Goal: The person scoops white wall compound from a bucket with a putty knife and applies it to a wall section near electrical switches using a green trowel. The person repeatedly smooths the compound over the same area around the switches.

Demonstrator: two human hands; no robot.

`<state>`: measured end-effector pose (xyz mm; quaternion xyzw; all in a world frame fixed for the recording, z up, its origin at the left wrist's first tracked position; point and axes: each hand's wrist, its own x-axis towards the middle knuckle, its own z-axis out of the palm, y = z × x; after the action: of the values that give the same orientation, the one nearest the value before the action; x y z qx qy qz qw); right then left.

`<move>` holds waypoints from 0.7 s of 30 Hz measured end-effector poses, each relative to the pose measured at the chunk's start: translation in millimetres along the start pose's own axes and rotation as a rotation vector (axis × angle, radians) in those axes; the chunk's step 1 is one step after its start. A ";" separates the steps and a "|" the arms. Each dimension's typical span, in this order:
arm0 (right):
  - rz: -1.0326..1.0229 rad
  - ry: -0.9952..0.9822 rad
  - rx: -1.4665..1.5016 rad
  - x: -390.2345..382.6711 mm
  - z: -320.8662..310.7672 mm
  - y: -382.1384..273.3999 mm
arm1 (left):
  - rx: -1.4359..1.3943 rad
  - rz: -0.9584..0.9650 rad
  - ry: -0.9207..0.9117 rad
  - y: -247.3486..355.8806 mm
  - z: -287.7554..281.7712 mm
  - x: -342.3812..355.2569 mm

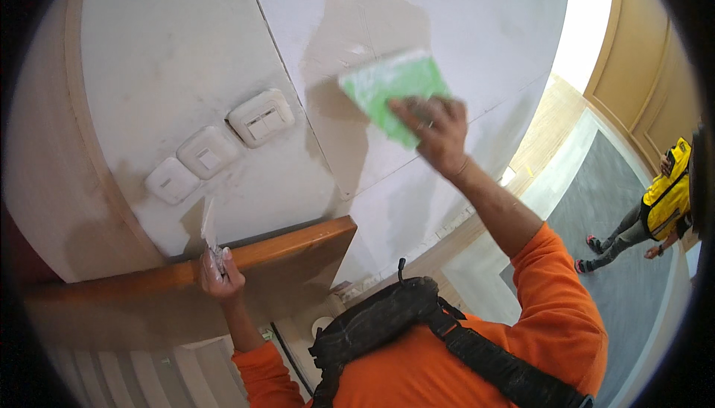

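My right hand (439,131) grips a flat green spreader (402,84) smeared with white paste. It is held up in front of a pale wall panel (491,5); whether its edge touches the panel I cannot tell. Around and above it a damp-looking beige patch (372,13) covers part of the panel. Lower left, my left hand (222,277) is closed around a putty knife (208,222) with a whitish blade, seen nearly edge-on. My left fingers look coated in paste. That hand is in front of a wooden ledge (298,238), below the switch plates.
Three white switch plates (261,117) run in a slanting row on the wall, left of a dark panel seam. The orange-brown ledge juts out below them. Far right, a person in a yellow vest (668,188) stands on a grey floor (577,199) beside wood panelling (640,43).
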<state>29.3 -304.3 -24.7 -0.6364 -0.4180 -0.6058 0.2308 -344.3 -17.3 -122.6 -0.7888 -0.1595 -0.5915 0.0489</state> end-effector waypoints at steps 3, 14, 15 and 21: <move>0.133 0.046 0.060 61.1 2.3 35.9 | -0.002 -0.103 -0.055 1.1 -5.0 -7.6; 0.178 -0.387 0.240 -93.5 9.6 -59.8 | -0.010 -0.050 -0.053 -0.8 -0.7 -2.6; 0.218 -0.384 0.273 -101.7 -1.7 -60.0 | -0.003 -0.029 -0.061 -2.5 -1.5 -2.7; 0.928 -0.068 0.375 -52.2 0.8 -12.2 | 0.036 0.009 -0.037 -5.2 -4.3 -3.4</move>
<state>24.2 -310.2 -77.7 -0.7222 -0.1996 -0.3327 0.5727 -350.7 -14.2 -125.1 -0.7993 -0.1676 -0.5736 0.0630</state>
